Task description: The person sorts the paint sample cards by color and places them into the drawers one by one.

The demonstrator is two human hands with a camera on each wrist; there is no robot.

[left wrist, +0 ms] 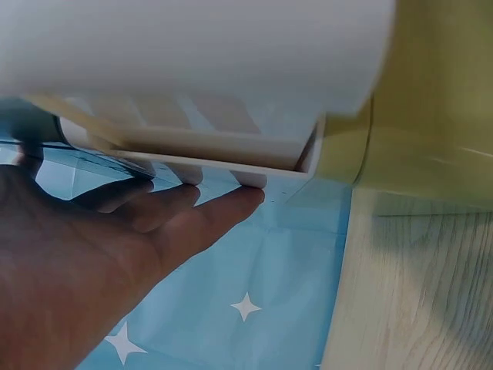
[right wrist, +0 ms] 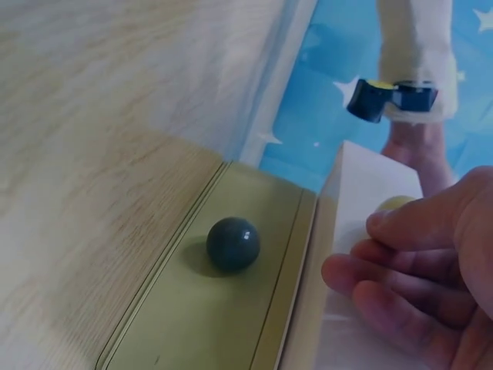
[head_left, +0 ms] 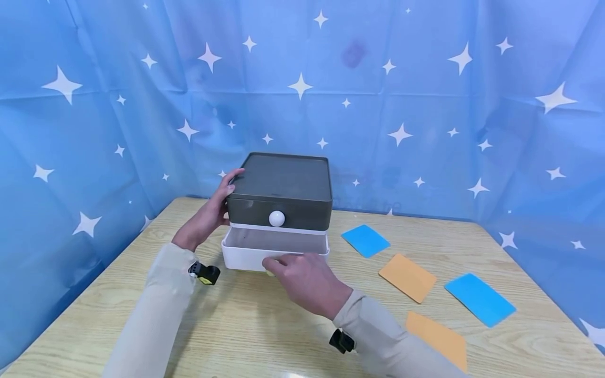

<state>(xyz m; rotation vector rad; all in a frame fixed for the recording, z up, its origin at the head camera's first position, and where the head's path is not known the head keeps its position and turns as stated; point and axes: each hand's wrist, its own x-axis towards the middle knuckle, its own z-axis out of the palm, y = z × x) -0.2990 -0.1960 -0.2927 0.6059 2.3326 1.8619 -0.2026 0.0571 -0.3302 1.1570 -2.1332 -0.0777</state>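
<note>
A small two-drawer box stands on the wooden table [head_left: 246, 325]. Its dark grey upper drawer [head_left: 280, 189] has a round white knob [head_left: 277, 218] and sits closed. The white lower drawer [head_left: 274, 251] is pulled partly out and looks empty. My left hand [head_left: 212, 210] rests flat against the box's left side, fingers straight [left wrist: 208, 216], thumb on the top edge. My right hand [head_left: 302, 275] is at the white drawer's front, fingers curled round its pale yellow knob [right wrist: 397, 204]. In the right wrist view the upper knob [right wrist: 233, 243] looks dark.
Right of the box lie flat cards: a blue card [head_left: 365, 240], an orange card [head_left: 407, 277], a second blue card [head_left: 479, 299] and a second orange card [head_left: 437, 338] near the front edge. A blue star-printed curtain [head_left: 425, 105] closes in the table at the back and both sides.
</note>
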